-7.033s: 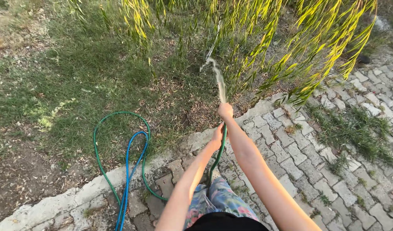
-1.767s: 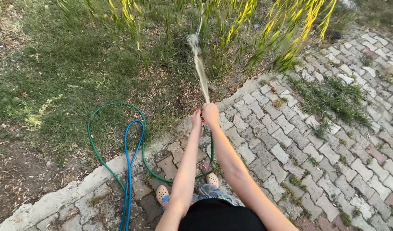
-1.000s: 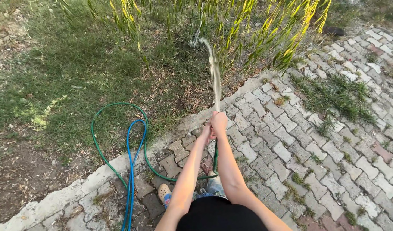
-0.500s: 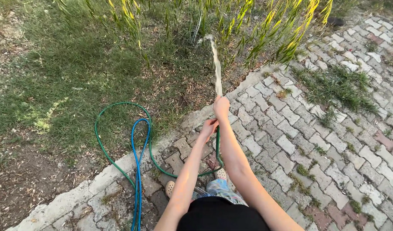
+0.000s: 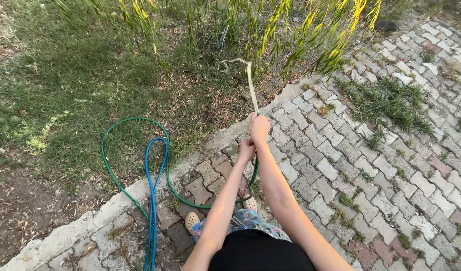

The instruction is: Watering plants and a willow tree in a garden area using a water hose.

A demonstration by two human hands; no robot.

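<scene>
While water arcs out, both hands, right hand and left hand, closed around green hose.

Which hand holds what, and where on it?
Both hold the green hose: right hand at the spraying tip, left hand just behind it.

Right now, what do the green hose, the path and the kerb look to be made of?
Green hose: flexible plastic or rubber by the look, smooth with a dull sheen; it lies in a soft loop without kinking. Path: small grey blocks, probably concrete or stone, matt and rough, with weeds in the joints. Kerb: pale cast concrete, likely, worn and chipped along its edge.
</scene>
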